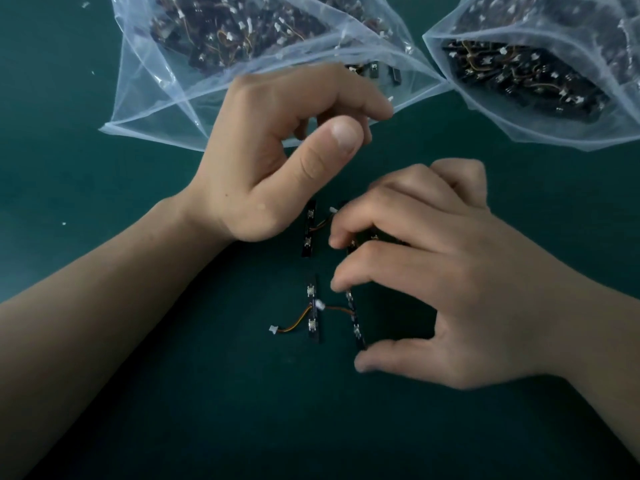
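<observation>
Pinching a small black button strip (355, 323) end to end, the right hand (450, 271) sets its forefinger on the far tip and its thumb on the near tip, so those fingers (341, 282) are grasping it lengthwise. That strip lies on the green worktop (138, 410), its long axis running away from the person with a slight lean, and it is my marker for everything else.

Just left of it lies a second strip (313, 313), roughly parallel. The pinched strip's orange lead crosses the gap, and its white plug sits at that neighbour. Beyond the pinched strip, a third strip (360, 242) is mostly hidden under the right hand's other fingers; I cannot tell whether they grip it or only cover it. Beyond and to the left, a fourth strip (309, 230) pokes out from under the left hand (277, 150), which hovers with fingers loosely curled and nothing visible in them.

Farther beyond are two clear plastic bags, the left bag (156, 98) and the right bag (485, 126), full of the same parts.

To my eye the strips are being squared into two rows of two. The right hand is far nearer, and any nudge would need to keep this strip parallel to its neighbour without the lead dragging.
</observation>
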`<state>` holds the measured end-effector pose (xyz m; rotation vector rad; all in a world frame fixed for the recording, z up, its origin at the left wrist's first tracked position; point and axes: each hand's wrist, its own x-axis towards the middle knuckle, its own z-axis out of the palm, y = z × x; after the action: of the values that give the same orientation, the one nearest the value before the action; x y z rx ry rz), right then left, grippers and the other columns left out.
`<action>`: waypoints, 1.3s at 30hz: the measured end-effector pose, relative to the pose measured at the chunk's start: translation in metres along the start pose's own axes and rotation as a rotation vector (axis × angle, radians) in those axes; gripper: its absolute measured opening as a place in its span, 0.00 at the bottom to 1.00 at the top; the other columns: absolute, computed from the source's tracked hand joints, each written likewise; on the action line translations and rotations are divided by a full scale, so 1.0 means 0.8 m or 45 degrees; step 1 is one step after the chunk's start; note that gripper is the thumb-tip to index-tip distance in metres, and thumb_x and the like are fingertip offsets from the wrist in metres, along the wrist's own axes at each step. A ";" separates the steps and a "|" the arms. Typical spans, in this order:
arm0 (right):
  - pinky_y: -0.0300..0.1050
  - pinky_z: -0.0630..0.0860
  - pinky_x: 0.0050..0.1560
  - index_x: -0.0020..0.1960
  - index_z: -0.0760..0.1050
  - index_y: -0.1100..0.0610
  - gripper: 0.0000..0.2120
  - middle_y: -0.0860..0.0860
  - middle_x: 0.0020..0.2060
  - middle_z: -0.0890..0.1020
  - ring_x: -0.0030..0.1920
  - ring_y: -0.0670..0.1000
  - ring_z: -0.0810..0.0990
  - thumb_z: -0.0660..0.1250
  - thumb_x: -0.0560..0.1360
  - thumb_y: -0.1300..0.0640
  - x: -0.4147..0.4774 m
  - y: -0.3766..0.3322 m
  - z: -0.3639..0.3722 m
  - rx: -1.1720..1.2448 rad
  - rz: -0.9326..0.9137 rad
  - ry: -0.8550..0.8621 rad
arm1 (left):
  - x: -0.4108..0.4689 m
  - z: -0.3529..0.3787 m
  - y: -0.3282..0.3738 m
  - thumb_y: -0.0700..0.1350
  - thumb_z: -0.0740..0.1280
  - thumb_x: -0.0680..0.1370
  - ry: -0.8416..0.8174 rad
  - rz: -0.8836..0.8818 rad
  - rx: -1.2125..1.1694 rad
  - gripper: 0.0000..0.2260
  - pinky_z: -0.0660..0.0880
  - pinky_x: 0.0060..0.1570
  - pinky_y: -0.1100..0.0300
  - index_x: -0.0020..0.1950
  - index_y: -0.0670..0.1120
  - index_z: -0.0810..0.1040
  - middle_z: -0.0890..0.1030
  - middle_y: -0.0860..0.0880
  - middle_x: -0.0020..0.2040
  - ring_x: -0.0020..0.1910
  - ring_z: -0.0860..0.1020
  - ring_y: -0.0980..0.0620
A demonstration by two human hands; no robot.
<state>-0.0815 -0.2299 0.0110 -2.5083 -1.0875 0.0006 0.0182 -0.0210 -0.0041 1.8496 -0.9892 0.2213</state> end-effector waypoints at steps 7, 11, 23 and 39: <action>0.52 0.57 0.65 0.49 0.82 0.49 0.15 0.48 0.59 0.79 0.65 0.53 0.73 0.72 0.76 0.37 -0.004 0.008 -0.010 0.033 0.037 0.043 | 0.004 0.001 -0.002 0.48 0.60 0.84 -0.015 0.006 0.083 0.19 0.74 0.42 0.42 0.63 0.35 0.80 0.84 0.42 0.47 0.44 0.82 0.40; 0.53 0.58 0.64 0.48 0.83 0.47 0.12 0.48 0.58 0.80 0.64 0.53 0.74 0.74 0.76 0.38 -0.002 0.009 -0.005 -0.016 0.020 0.082 | 0.005 0.000 -0.004 0.48 0.60 0.84 -0.013 -0.004 0.081 0.18 0.74 0.41 0.43 0.63 0.35 0.80 0.84 0.43 0.46 0.44 0.82 0.40; 0.54 0.59 0.59 0.41 0.84 0.46 0.09 0.45 0.48 0.80 0.55 0.52 0.77 0.74 0.76 0.43 -0.002 0.011 -0.005 -0.040 -0.032 0.080 | 0.005 0.000 -0.003 0.47 0.60 0.84 -0.017 -0.019 0.105 0.18 0.73 0.40 0.45 0.62 0.36 0.80 0.84 0.43 0.46 0.43 0.82 0.41; 0.57 0.60 0.60 0.48 0.86 0.45 0.07 0.46 0.47 0.79 0.56 0.55 0.79 0.69 0.79 0.48 -0.001 0.004 -0.004 -0.217 -0.129 0.047 | 0.005 0.000 -0.001 0.46 0.62 0.84 -0.029 -0.012 0.141 0.16 0.73 0.41 0.44 0.62 0.36 0.80 0.84 0.44 0.46 0.44 0.82 0.42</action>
<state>-0.0796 -0.2335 0.0129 -2.5870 -1.2456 -0.1729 0.0216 -0.0231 -0.0022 1.9608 -1.0010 0.2538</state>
